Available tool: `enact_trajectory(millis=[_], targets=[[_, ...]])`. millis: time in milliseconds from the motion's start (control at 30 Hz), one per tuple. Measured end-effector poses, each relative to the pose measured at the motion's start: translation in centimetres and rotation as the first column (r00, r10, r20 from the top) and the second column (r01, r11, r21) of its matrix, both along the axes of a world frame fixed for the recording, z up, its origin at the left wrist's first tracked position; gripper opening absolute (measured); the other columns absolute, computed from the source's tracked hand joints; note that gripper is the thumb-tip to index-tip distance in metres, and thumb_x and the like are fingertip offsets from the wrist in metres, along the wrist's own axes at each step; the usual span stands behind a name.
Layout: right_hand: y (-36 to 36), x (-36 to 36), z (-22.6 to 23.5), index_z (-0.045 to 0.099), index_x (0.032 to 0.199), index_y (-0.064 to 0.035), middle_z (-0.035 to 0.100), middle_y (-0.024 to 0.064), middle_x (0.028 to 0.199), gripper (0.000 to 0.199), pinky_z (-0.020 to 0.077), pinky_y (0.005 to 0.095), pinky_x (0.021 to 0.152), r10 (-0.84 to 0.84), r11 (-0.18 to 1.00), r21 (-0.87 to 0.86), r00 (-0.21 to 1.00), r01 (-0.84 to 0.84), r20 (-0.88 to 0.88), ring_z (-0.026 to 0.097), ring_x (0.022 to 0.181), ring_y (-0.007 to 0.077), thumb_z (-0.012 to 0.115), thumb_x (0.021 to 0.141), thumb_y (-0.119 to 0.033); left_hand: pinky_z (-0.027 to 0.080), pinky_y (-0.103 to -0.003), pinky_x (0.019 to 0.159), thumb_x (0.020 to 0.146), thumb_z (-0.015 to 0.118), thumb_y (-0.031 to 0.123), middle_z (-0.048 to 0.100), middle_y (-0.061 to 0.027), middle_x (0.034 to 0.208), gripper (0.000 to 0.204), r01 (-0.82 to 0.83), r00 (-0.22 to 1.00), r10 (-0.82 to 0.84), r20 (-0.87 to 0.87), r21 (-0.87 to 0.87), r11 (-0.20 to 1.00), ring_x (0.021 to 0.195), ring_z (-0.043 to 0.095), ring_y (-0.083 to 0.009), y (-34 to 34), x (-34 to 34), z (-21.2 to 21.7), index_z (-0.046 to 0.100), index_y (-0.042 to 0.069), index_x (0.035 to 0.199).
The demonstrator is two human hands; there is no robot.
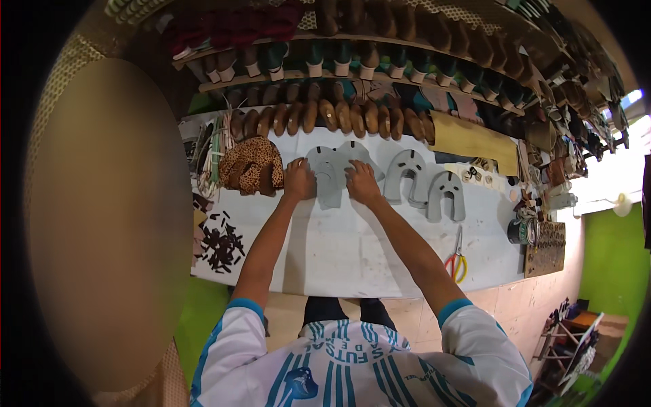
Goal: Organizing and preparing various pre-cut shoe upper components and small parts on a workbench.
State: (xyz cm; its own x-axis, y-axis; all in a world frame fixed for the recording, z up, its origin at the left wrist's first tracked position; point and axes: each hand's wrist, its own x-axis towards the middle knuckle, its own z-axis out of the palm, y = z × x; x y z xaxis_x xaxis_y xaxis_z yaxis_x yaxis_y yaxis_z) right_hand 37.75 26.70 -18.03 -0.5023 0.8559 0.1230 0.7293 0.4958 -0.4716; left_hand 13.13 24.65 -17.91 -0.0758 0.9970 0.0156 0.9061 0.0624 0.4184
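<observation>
Both hands were down flat on the grey cut-out piece [330, 178] — left hand [299, 180] pressing its left edge, right hand [363, 183] on its right side, fingers spread, palms down, pinning rather than pinching. The piece lay on the white worktable [352, 251] straight ahead of the person, between the two hands, its long axis running away from the body; neither hand was clearly nearer. More grey horseshoe-shaped pieces [427, 186] sat just to the right, apart from the hands. Left of the left hand — a pile of leopard-print pieces [252, 166], nearly touching it. Red-and-yellow scissors [458, 261] lay well off to the right. A small tin [522, 230] stood at the table's right end; its contents couldn't be made out.
</observation>
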Motion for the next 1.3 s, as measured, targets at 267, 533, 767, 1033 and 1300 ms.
enact_trajectory(millis=[267, 533, 767, 1033, 1300], targets=[[6.6, -7.2, -2.7, 0.063, 0.125, -0.0057, 0.050, 0.0155, 0.143, 0.042, 0.0300, 0.0536, 0.117, -0.105, 0.992, 0.079, 0.992, 0.099, 0.072, 0.042, 0.138, 0.0351, 0.069, 0.085, -0.019, 0.033, -0.050, 0.112, 0.092, 0.069, 0.024, 0.048, -0.0152, 0.145, 0.055, 0.297, 0.954, -0.285, -0.086, 0.174, 0.939, 0.136, 0.042, -0.0328, 4.9, -4.0, -3.4, 0.053, 0.004, 0.140], [7.2, -8.1, -1.4, 0.065, 0.112, -0.0082, 0.055, 0.0129, 0.134, 0.032, 0.0338, 0.0497, 0.113, -0.121, 0.992, 0.032, 0.992, 0.122, -0.039, 0.046, 0.131, 0.0349, 0.074, 0.082, -0.015, 0.032, -0.048, 0.110, 0.089, 0.073, 0.016, 0.056, -0.0095, 0.135, 0.034, 0.315, 0.927, -0.351, 0.132, 0.234, 0.920, 0.130, 0.049, -0.0286, 5.3, -4.5, -2.3, 0.063, 0.009, 0.121], [5.4, -6.5, 1.9, 0.066, 0.104, -0.0081, 0.058, 0.0120, 0.127, 0.021, 0.0371, 0.0477, 0.107, -0.031, 0.991, 0.124, 0.994, 0.044, -0.103, 0.050, 0.124, 0.0347, 0.072, 0.084, -0.011, 0.032, -0.046, 0.109, 0.086, 0.076, 0.018, 0.060, -0.0045, 0.130, 0.019, 0.309, 0.922, -0.368, 0.123, 0.338, 0.889, 0.125, 0.052, -0.0256, 4.1, -4.7, 0.6, 0.071, 0.012, 0.104], [0.1, -4.7, 7.3, 0.066, 0.104, -0.0077, 0.058, 0.0122, 0.127, 0.022, 0.0369, 0.0467, 0.109, 0.025, 0.980, 0.199, 0.968, 0.026, -0.248, 0.050, 0.125, 0.0334, 0.072, 0.083, -0.008, 0.033, -0.046, 0.107, 0.088, 0.074, 0.018, 0.061, -0.0045, 0.131, 0.013, 0.306, 0.915, -0.375, 0.150, 0.348, 0.886, 0.124, 0.053, -0.0269, -0.5, -2.4, 5.2, 0.074, 0.012, 0.099], [-16.4, -0.9, 11.2, 0.068, 0.095, -0.0059, 0.062, 0.0132, 0.127, 0.015, 0.0415, 0.0474, 0.104, 0.037, 0.998, 0.059, 0.906, -0.013, -0.422, 0.055, 0.121, 0.0350, 0.076, 0.082, -0.007, 0.039, -0.043, 0.101, 0.085, 0.077, 0.015, 0.065, -0.0046, 0.125, 0.011, 0.216, 0.908, -0.298, 0.295, 0.282, 0.935, 0.118, 0.058, -0.0275, -18.0, 0.8, 10.7, 0.074, 0.011, 0.094]])
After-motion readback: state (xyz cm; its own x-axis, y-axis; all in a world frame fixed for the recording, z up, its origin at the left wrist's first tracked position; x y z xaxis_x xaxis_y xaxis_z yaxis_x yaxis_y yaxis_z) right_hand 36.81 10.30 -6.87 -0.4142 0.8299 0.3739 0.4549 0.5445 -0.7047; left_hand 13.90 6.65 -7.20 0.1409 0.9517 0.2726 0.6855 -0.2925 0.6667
